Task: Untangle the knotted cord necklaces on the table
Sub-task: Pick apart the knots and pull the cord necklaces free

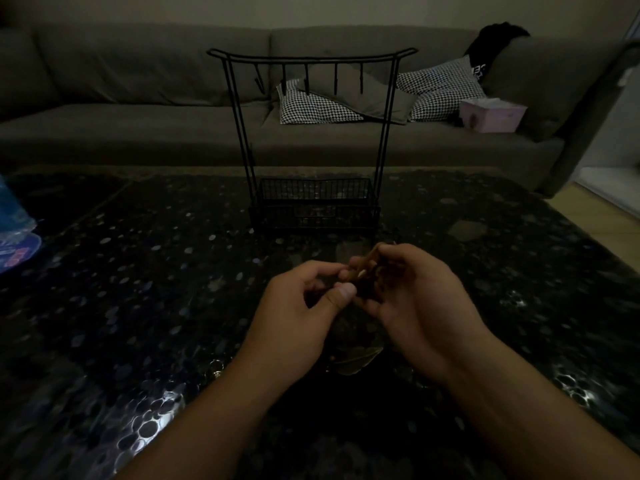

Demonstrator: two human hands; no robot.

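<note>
Both hands met above the table's near centre. Left hand point(304, 299) was curled, thumb and forefinger pinching the cord bundle point(363, 271) from the 9 o'clock side; thumbnail faced up. Right hand point(415, 299) was curled too, its fingertips pinching the same bundle from 3 o'clock, palm turned toward the left hand. The brownish cords ran between the two grips, long axis slanting from about 7 o'clock up to 1 o'clock, upper end poking past the right fingers. A small pale bit showed at mid-bundle; too dim to tell what it was. Individual strands and knots could not be made out.

Below the hands, at 6 o'clock, a dark leaf-shaped piece point(356, 362) lay on the table; whether it joined the cords was unclear. A small ring-like glint sat at its 9 o'clock.

The table point(138, 306) was dark and glossy, with a pebble pattern.

At 12 o'clock from the hands stood a black wire jewellery stand point(311, 133), upright, hooks hanging from its top bar, a mesh basket at its base.

Far 9 o'clock: blue plastic packaging point(14, 216), writing on it unreadable.

Beyond the table, a grey sofa point(121, 98) with houndstooth cushions point(440, 88), a pink tissue box point(491, 114) at 2 o'clock, and a black garment point(491, 46) with white lettering, illegible.
</note>
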